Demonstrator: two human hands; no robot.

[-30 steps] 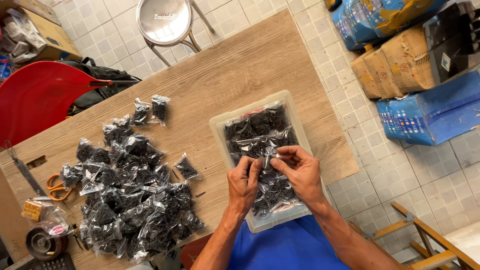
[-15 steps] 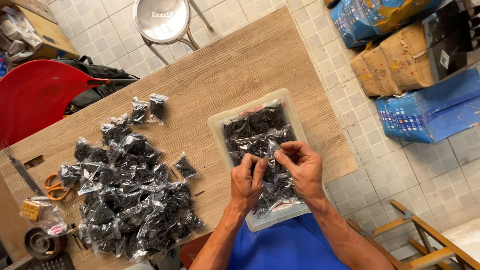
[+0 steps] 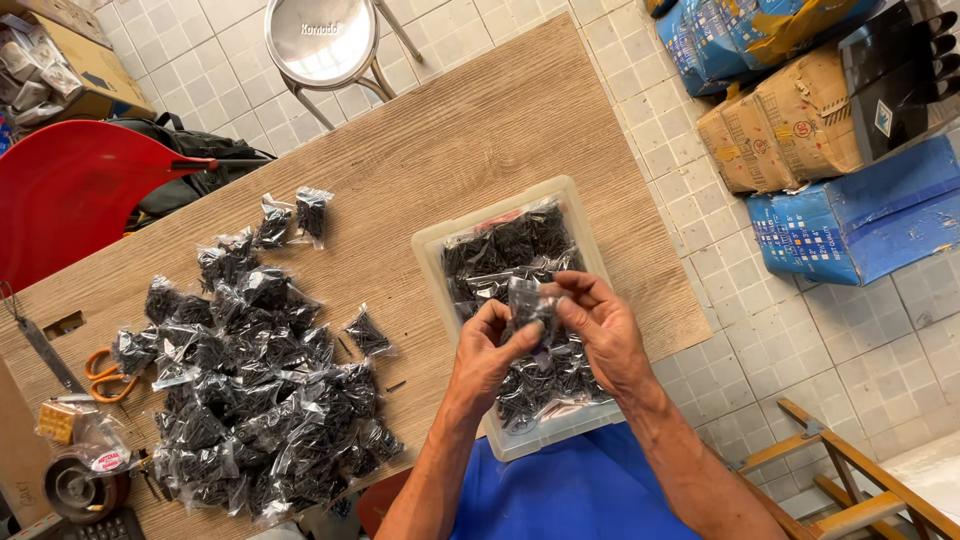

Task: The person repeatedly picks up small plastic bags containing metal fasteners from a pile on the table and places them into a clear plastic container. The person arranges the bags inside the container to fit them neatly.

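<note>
— Where was the little bag (image 3: 527, 303)?
— Over the tray (image 3: 437, 240), pinched between both hands. The left hand (image 3: 487, 352) and right hand (image 3: 598, 325) had fingers closed on its top.
— What step was that?
— Closing it, I think. After that it likely needed a spot on the pile (image 3: 250, 380) on the table (image 3: 470, 130).

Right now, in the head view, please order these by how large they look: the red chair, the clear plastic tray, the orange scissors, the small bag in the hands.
1. Red chair, partly cut off
2. Clear plastic tray
3. Orange scissors and small bag: look alike, scissors partly hidden, so unranked.
</note>
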